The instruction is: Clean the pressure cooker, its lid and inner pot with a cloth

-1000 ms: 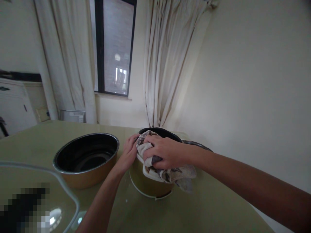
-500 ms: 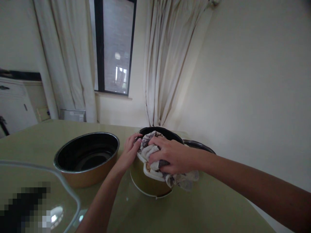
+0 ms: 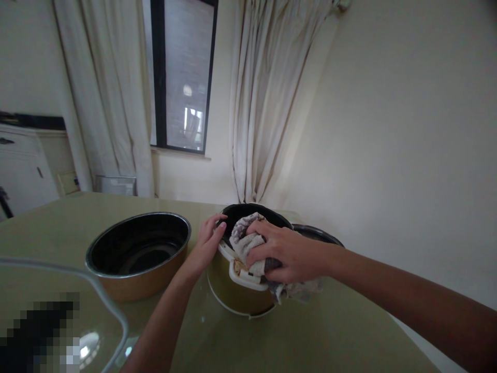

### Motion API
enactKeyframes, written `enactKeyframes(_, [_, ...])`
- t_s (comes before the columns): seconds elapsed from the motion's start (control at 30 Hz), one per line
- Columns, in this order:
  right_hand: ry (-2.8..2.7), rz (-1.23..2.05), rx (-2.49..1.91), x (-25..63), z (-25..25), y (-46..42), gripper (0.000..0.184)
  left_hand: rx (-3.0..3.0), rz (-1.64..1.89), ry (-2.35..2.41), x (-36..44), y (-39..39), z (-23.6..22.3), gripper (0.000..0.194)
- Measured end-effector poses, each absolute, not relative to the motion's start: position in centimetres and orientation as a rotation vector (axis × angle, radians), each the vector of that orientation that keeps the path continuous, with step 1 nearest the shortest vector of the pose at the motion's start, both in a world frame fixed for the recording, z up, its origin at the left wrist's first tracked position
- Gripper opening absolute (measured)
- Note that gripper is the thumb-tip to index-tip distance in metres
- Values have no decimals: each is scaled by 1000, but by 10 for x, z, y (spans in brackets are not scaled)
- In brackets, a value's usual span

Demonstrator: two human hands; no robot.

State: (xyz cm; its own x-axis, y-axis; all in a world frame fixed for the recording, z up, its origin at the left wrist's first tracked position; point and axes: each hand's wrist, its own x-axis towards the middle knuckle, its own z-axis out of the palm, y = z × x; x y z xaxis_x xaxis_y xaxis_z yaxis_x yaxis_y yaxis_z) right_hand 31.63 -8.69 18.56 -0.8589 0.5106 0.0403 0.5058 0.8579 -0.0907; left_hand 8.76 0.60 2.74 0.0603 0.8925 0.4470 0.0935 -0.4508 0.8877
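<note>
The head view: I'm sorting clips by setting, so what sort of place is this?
Probably a room in a home, perhaps a dining area: there are long pale curtains by the window, a white cabinet at the far left and a large greenish table.

Dim, soft light; glare on tabletop [image 3: 217, 342], bright reflections in window [image 3: 186, 72]; lower left pixelated

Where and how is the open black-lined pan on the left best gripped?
Probably by its far-left rim, from above, thumb inside and fingers outside: the pan sits open side up, with a thin rim and no handle in view. The left forearm crowds its right side, and the grey cord passes its near-left side.
</note>
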Motion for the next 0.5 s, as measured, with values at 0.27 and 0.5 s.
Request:
enactKeyframes(0.27, [-2955,127,-822,327,185,-92,33,1639,1438,1006,87,6,28,42])
enactKeyframes(0.5, [-2936,157,-802,341,182,-94,31,1638,1443,1013,86,5,28,44])
